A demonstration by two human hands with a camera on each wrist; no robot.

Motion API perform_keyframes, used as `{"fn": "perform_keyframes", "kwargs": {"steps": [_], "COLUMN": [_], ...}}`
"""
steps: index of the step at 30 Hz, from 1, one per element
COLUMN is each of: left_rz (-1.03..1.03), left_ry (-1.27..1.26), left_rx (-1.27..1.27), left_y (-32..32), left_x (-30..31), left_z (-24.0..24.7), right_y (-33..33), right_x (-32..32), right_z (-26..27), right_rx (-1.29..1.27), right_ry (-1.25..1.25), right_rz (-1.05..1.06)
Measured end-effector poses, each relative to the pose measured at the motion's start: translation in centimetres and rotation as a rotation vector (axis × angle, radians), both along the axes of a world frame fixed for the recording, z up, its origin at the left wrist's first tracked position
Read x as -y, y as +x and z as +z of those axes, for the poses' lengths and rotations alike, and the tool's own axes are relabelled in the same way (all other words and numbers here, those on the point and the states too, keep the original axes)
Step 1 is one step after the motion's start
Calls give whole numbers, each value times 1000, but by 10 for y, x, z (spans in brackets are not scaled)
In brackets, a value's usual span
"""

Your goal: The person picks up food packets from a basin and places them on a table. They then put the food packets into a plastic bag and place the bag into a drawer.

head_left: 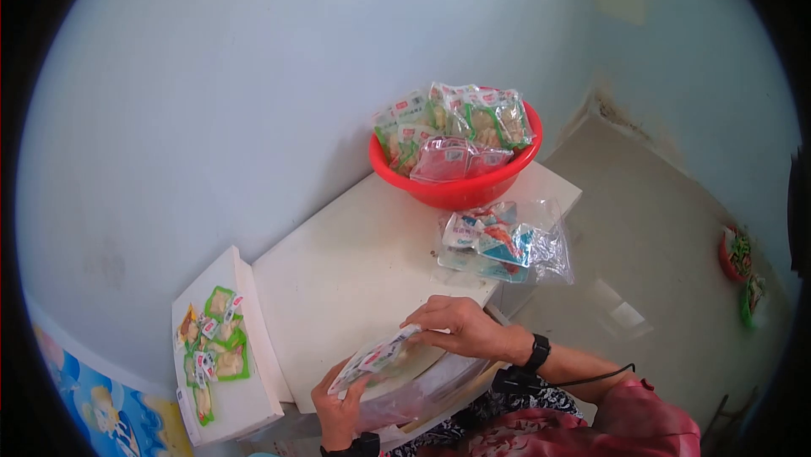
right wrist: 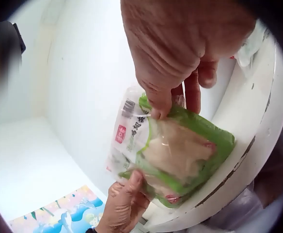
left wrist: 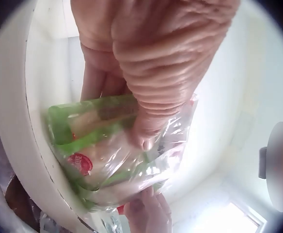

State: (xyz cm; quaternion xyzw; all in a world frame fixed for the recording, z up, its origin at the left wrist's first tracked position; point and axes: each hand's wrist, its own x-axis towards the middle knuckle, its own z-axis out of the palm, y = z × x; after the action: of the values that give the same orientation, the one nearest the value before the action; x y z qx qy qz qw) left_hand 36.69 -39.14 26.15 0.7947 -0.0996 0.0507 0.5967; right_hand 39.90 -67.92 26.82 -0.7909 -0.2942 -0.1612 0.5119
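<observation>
Both hands hold one clear plastic food packet [head_left: 376, 361] with green edges and pale contents, above the white table's front edge. My left hand [head_left: 338, 406] grips its near left end, thumb on the face in the left wrist view [left wrist: 146, 131]. My right hand [head_left: 465, 328] pinches the opposite end between thumb and fingers; in the right wrist view the packet [right wrist: 178, 145] shows a red label and a barcode. Some fingertips are hidden behind the packet.
A red basin [head_left: 456, 195] full of similar packets stands at the table's back right. Clear and blue-printed packets [head_left: 507, 242] lie before it. More green packets [head_left: 228, 361] lie on a white surface [head_left: 260, 394] at left. An opened drawer [head_left: 473, 385] is below the table edge.
</observation>
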Motion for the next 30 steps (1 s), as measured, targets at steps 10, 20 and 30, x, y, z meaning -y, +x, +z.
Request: {"fn": "perform_keyframes", "kwargs": {"steps": [10, 20, 30], "left_rz": [-18, -124, -225], "left_ry": [389, 573, 137], "left_rx": [305, 404, 255], "left_y": [33, 169, 269], "left_x": [31, 70, 144], "left_z": [45, 146, 236], "right_y": [-3, 54, 148], "right_x": [27, 66, 86], "right_z": [48, 144, 183], "right_rx": [78, 99, 220], "right_ry": [76, 120, 34], "right_rz": [-78, -178, -311]}}
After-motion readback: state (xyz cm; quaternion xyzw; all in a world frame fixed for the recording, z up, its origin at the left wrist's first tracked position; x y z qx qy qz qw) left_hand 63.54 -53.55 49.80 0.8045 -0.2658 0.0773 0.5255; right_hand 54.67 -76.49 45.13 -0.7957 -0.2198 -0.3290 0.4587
